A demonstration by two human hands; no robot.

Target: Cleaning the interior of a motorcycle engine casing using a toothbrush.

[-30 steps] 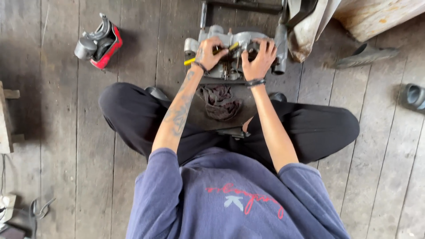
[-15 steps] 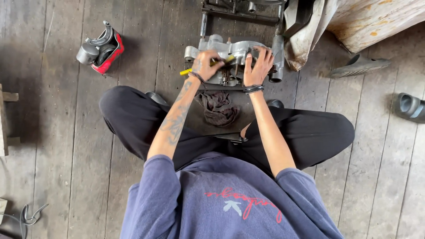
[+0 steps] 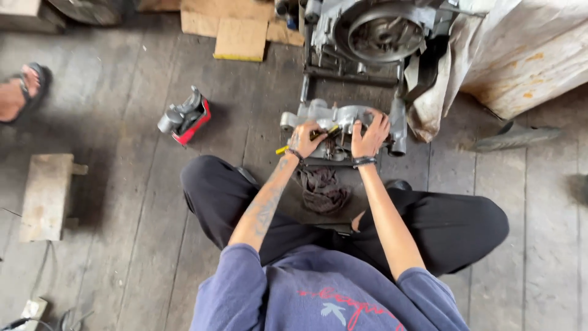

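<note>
Engine casing [image 3: 335,125]: grey metal, lying on the floor just beyond my crossed legs. Both my hands are covering its middle, so the inner parts are hard to make out.

Yellow-handled tool [image 3: 306,140]: my left hand [image 3: 306,140] is clenching around it over the left half of the casing. Only the yellow ends are showing on either side of my fist; the working tip is hidden.

My right hand [image 3: 371,133]: lying flat with fingers spread on the right half of the casing, pressing on it and grasping nothing. A dark band is sitting at the wrist. Both my forearms are reaching forward from blue sleeves.

Dark rag [image 3: 321,189]: lying crumpled in my lap, just on my side of the casing.

Larger engine block [image 3: 380,30]: standing beyond the casing, its top being cut off by the frame edge.

Red and grey part [image 3: 184,116]: resting on the floor to the left of the casing, well apart from it.

Wooden block [image 3: 46,196]: lying far left of the casing.

Another person's sandalled foot [image 3: 21,92]: showing at the far left edge, mostly cut off.

Pale sack [image 3: 520,55]: bulging just right of the casing.

Floor [image 3: 122,245]: worn grey wooden planks running away from me.
</note>
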